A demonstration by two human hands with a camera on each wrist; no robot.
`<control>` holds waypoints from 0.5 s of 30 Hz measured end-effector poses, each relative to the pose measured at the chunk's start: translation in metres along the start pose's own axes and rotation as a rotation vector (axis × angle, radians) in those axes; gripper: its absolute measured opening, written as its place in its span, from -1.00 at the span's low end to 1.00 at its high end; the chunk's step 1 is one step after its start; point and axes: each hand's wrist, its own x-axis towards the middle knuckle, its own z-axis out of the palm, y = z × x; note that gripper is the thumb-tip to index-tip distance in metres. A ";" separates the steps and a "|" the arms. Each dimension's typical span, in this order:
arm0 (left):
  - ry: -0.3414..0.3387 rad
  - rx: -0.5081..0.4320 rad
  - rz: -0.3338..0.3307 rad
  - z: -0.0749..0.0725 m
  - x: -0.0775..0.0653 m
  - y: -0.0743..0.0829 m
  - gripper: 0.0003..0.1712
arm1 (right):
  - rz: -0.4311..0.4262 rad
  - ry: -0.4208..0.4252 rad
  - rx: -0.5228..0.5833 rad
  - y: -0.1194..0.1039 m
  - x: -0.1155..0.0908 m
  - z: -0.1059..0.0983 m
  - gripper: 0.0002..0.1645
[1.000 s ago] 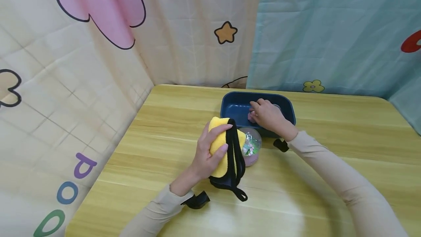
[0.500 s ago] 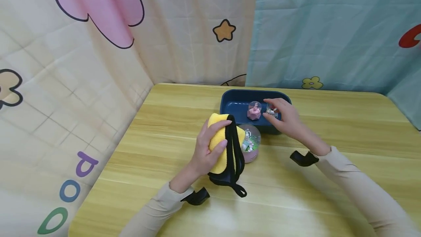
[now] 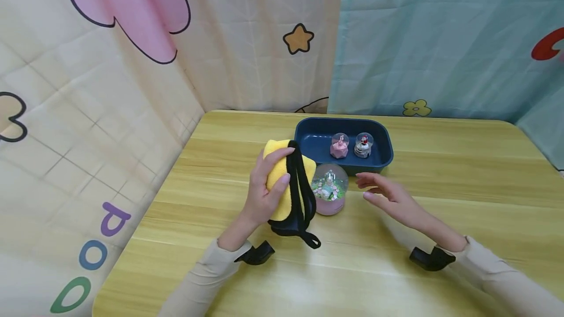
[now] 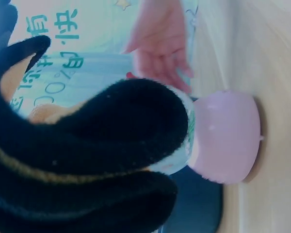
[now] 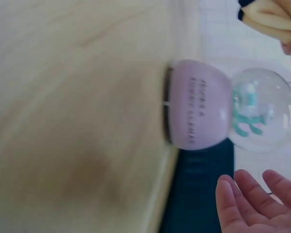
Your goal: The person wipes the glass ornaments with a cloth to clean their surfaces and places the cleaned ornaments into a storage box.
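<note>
Two hands (image 3: 266,187) (image 3: 396,203) above wooden table (image 3: 343,268); printed curtains (image 3: 246,53) behind.

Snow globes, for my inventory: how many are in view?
3: small pink snow globe and small white-based snow globe in the blue bin; larger lilac-based snow globe on the table.

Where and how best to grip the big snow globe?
Probably the pink base, from the right: the snow globe stands upright, its base is broad and rounded, the yellow cloth crowds its left, and the tray sits behind. The open right hand is on that side.
</note>
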 end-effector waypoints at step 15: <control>-0.024 -0.003 -0.033 -0.005 0.002 0.000 -0.57 | 0.106 -0.116 0.171 0.018 0.029 0.045 0.01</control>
